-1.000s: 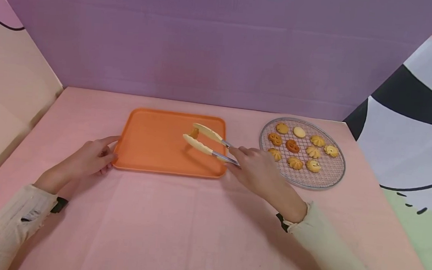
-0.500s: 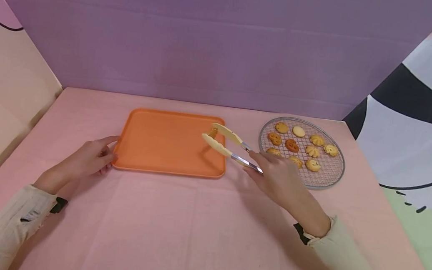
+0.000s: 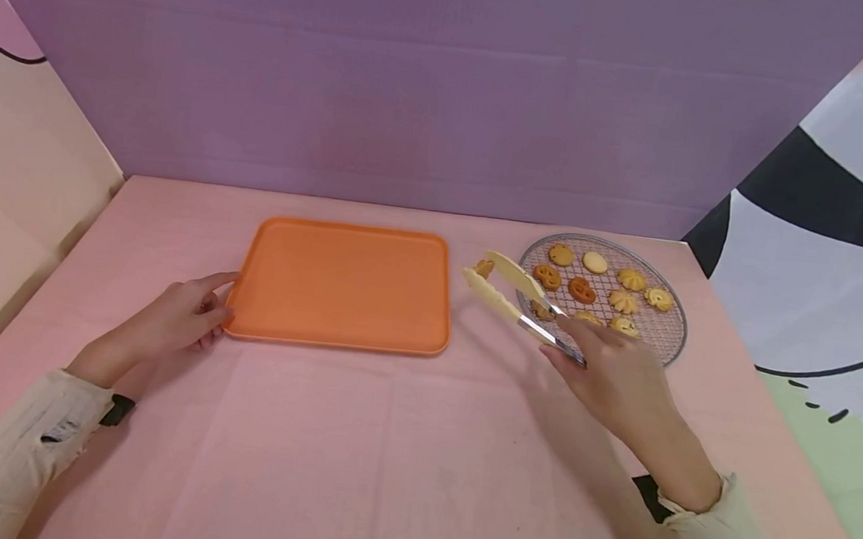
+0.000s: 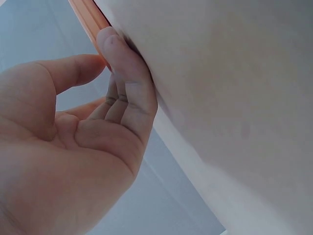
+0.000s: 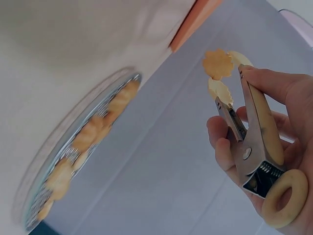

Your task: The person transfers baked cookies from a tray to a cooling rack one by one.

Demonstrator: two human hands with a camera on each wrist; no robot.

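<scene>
My right hand (image 3: 612, 374) grips cream-tipped metal tongs (image 3: 514, 296) that pinch a small flower-shaped cookie (image 3: 484, 267). The cookie hangs over the pink table, between the orange tray (image 3: 340, 288) and the round wire rack (image 3: 666, 353). The right wrist view shows the tongs (image 5: 249, 132) squeezed on the cookie (image 5: 218, 63). Nothing lies on the tray. At the tray's near left corner my left hand (image 3: 180, 315) rests with relaxed fingers (image 4: 120, 73) against the tray's rim (image 4: 88, 17).
Several cookies (image 3: 582, 290) lie on the wire rack at the right. A purple wall stands behind the table, a beige panel to the left, and a black-and-white printed panel to the right. Pink tabletop (image 3: 389, 450) stretches in front of the tray.
My right hand has carried the tongs and cookie to the right, from over the tray to the gap beside the rack. The left hand has stayed still.
</scene>
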